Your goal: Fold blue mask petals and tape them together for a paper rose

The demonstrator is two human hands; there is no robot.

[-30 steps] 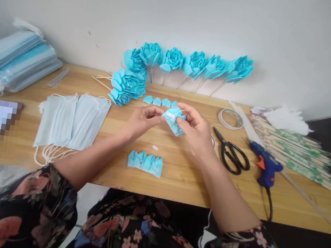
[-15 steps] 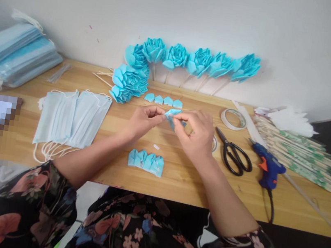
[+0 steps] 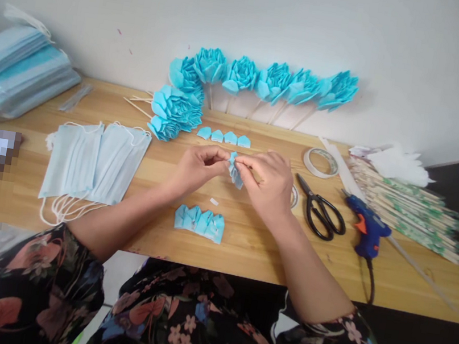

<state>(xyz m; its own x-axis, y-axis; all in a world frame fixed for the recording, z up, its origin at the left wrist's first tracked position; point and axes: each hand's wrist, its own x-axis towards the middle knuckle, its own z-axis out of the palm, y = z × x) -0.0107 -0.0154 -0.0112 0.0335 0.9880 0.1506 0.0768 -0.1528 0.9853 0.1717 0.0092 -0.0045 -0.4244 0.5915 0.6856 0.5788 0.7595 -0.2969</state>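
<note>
Between both hands, above the middle of the table, is a small folded blue petal piece (image 3: 236,177), made of soft mask-like fabric. My left hand (image 3: 199,167) pinches its left edge with thumb and forefinger. From the other side my right hand (image 3: 269,181) grips it the same way, fingertips nearly meeting. Behind the hands lies a row of several small blue petals (image 3: 224,136). Nearer to me a strip of joined, pleated blue petals (image 3: 199,223) rests on the wood, with a tiny white scrap (image 3: 213,201) just beyond it.
Finished blue fabric flowers (image 3: 242,74) on sticks lean along the wall. Flat face masks (image 3: 95,160) and a bagged mask stack (image 3: 20,72) are on the left. To the right lie a tape roll (image 3: 320,162), black scissors (image 3: 321,211), a blue glue gun (image 3: 366,224) and wrapped sticks (image 3: 409,210).
The blue petal piece has turned from lying sideways to hanging more upright and bunched between my fingertips. The whole view has shifted slightly.
</note>
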